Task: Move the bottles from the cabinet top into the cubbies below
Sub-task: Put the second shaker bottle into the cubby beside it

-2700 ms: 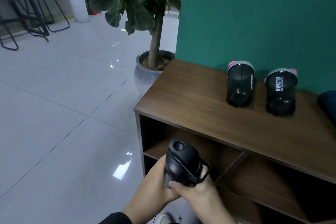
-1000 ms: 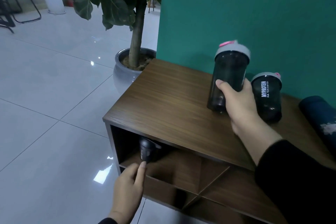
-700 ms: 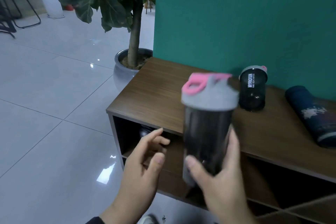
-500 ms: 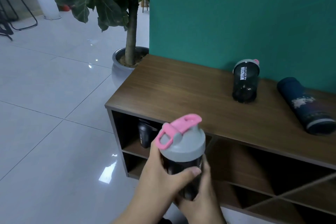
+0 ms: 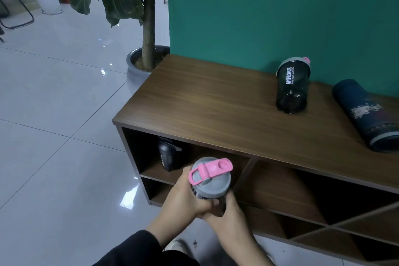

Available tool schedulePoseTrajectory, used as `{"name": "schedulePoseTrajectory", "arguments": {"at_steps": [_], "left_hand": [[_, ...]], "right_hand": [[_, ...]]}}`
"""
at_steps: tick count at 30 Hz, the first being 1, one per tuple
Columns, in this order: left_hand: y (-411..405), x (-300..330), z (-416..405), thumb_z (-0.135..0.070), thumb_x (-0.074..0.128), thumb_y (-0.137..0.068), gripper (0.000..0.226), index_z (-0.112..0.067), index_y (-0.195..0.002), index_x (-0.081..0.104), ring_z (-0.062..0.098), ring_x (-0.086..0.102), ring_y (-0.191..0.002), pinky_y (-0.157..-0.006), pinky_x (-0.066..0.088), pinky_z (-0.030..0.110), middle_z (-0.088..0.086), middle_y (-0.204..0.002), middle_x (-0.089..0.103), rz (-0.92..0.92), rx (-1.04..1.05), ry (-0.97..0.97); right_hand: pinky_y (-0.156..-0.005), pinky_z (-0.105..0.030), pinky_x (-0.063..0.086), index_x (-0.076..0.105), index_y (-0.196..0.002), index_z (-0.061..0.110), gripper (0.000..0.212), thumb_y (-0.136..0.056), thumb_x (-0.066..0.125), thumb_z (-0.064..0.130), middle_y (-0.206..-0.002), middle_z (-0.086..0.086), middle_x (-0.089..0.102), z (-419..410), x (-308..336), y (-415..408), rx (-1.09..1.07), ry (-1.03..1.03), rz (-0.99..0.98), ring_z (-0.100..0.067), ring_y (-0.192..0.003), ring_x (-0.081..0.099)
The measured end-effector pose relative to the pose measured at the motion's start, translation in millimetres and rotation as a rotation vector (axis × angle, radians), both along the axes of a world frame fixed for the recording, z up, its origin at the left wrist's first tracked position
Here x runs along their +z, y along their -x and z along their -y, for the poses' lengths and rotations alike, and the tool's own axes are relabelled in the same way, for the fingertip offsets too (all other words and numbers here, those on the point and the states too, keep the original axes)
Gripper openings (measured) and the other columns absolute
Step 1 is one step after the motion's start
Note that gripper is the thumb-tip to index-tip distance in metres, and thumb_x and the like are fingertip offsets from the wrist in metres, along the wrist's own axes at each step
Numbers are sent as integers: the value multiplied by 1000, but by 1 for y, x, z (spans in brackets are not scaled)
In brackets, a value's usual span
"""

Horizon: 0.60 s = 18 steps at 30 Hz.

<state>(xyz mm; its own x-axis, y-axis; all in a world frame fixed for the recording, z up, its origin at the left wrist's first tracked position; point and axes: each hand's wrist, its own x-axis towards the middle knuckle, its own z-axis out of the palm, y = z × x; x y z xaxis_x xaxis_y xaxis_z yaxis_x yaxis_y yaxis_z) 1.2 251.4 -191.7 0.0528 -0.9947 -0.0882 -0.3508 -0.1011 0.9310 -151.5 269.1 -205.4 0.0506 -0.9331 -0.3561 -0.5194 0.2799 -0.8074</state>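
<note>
A dark shaker bottle with a grey lid and pink flip cap point(image 5: 210, 177) is upright in front of the cabinet's upper left cubby, gripped from both sides by my left hand point(image 5: 185, 197) and my right hand point(image 5: 227, 215). A black bottle point(image 5: 167, 155) stands inside that upper left cubby point(image 5: 151, 170). On the wooden cabinet top point(image 5: 205, 101), a dark shaker marked MYPROTEIN point(image 5: 292, 86) stands near the green wall. A navy bottle point(image 5: 364, 114) lies on its side at the right.
A potted tree in a grey pot point(image 5: 138, 65) stands at the cabinet's far left corner. Glossy white floor tiles point(image 5: 54, 136) spread to the left. Diagonal-divider cubbies point(image 5: 345, 222) fill the cabinet's lower right. A green wall point(image 5: 269, 6) backs the cabinet.
My right hand lifted the pink-capped shaker off the cabinet top and brought it down before the cubbies; my left hand left the black bottle in the cubby and joined the grip.
</note>
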Motion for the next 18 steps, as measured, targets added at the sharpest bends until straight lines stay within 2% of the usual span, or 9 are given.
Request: {"name": "schedulePoseTrajectory", "arguments": {"at_steps": [2,4,6,7,10,12,14,16,18], "left_hand": [[0,-9,15,-27,89,-58,83,-38,-129,48,-9,65,-99,-82,58,21,-19,-111,68,0,46,-10],[0,-16,30,-25,90,-62,84,-31,-132,46,-13,64,-95,-75,52,8,-19,-110,66,-3,63,-28],[3,-22,44,-25,91,-63,86,-28,-135,44,-14,62,-93,-72,46,0,-16,-114,65,12,67,-37],[5,-24,50,-24,92,-64,86,-26,-136,44,-14,60,-95,-72,44,-2,-14,-115,65,15,68,-38],[13,-28,62,-19,91,-68,81,-23,-134,44,-17,61,-91,-71,43,-3,-16,-111,64,-14,89,-63],[18,-30,68,-18,91,-69,77,-24,-131,45,-21,61,-89,-71,44,-2,-19,-108,63,-34,101,-67],[22,-32,73,-20,91,-68,77,-24,-130,46,-12,64,-94,-76,46,3,-18,-108,63,-35,108,-72],[23,-36,76,-23,92,-66,80,-23,-131,45,1,68,-100,-85,52,15,-12,-111,67,-33,118,-92],[23,-37,76,-21,91,-68,81,-23,-134,44,-6,68,-96,-82,51,11,-10,-113,68,-39,117,-120]], "right_hand": [[-104,-33,50,45,-145,32,78,-74,76,38,-139,10,59,-3,4,3,-20,16,51,-9,-125,58],[-105,-31,48,53,-132,42,58,-80,75,27,-135,14,60,-13,7,11,-27,51,22,-6,-124,57],[-97,-23,51,52,-111,55,49,-82,75,22,-124,21,64,-19,12,23,-9,135,5,4,-114,60],[-93,-19,52,53,-108,57,50,-83,75,20,-119,23,66,-22,17,28,-5,154,4,8,-111,60],[-87,-14,53,65,-105,55,37,-80,75,29,-117,32,64,-22,35,40,-41,227,18,8,-110,62],[-87,-17,53,64,-110,56,37,-77,72,41,-118,35,60,-20,41,47,-25,259,13,5,-110,63],[-90,-21,55,65,-110,53,35,-79,73,39,-116,30,63,-16,40,53,-28,265,-4,5,-111,62],[-92,-24,56,66,-109,49,32,-82,74,36,-115,24,66,-13,41,58,-38,261,-23,7,-112,60],[-93,-27,56,66,-107,49,30,-83,74,33,-115,21,66,-10,38,62,-47,252,-24,8,-111,60]]}}
